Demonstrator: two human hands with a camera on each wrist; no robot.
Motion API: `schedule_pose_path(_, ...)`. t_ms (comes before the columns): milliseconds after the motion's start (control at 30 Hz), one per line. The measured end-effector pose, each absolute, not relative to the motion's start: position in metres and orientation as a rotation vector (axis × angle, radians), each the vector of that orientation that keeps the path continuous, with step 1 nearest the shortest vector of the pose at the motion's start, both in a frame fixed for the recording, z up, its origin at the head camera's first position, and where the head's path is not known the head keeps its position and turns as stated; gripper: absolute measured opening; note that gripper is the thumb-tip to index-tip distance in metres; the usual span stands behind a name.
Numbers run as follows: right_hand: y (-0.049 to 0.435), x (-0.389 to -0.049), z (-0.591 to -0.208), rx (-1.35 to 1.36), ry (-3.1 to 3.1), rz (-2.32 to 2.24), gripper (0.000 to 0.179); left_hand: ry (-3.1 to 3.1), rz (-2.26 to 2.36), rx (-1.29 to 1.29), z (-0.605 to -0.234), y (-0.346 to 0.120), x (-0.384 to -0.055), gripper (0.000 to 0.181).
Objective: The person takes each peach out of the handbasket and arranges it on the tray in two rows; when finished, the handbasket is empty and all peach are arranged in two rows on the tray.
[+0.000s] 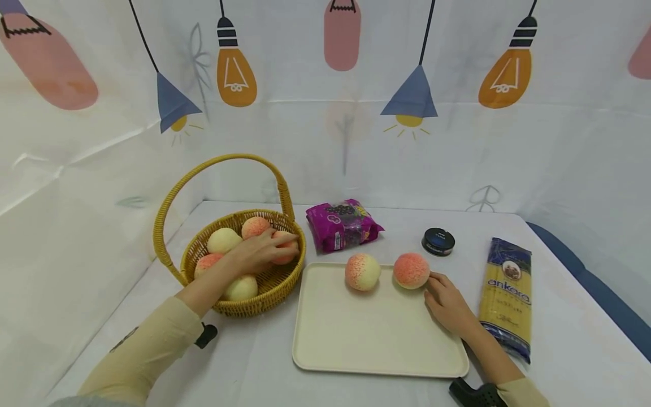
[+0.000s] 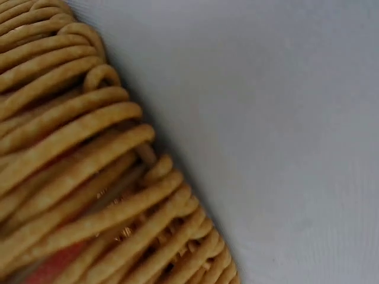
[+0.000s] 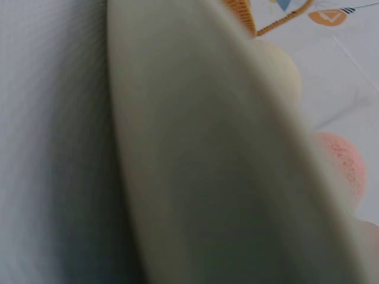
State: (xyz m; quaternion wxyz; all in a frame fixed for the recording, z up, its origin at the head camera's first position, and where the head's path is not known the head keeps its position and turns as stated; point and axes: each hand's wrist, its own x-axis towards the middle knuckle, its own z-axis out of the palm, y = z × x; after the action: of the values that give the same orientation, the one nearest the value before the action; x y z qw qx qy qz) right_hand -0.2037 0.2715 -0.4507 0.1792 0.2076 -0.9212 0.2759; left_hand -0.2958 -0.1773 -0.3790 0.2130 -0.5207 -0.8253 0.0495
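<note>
My left hand (image 1: pixel 259 249) reaches into a yellow wicker basket (image 1: pixel 239 308), its fingers spread across a pink peach (image 1: pixel 286 259) at the basket's right side. Around it in the basket lie more peaches, among them a pale one (image 1: pixel 224 241) and a pink one (image 1: pixel 255 226). On the cream tray (image 1: pixel 376 339) sit a pale, pink-speckled peach (image 1: pixel 363 272) and a pinker peach (image 1: pixel 411 271). With its fingertips, my right hand (image 1: pixel 448 304) touches the right side of the pinker peach. The left wrist view shows only wicker weave (image 2: pixel 77 136) and white cloth; the hand is hidden there.
Behind the tray lies a purple packet (image 1: pixel 342 226). A round black tin (image 1: pixel 438 241) stands at the back right. Right of the tray is a blue and yellow ankara pasta packet (image 1: pixel 506 294). The basket's tall handle (image 1: pixel 224 159) arches above it.
</note>
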Motion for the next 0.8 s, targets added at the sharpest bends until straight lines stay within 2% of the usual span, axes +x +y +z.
schedule_pose_path(333,0.271,-0.205,-0.452,0.589,-2.6,0.773,0.036,-2.311,-0.198,-1.405,-0.372,-0.183,-0.292,0.064)
schedule_pose_path(800,0.272,-0.205,-0.451,0.583,-2.624,0.773,0.036,-2.365,-0.43,-1.216,-0.36,-0.174,-0.281,0.056)
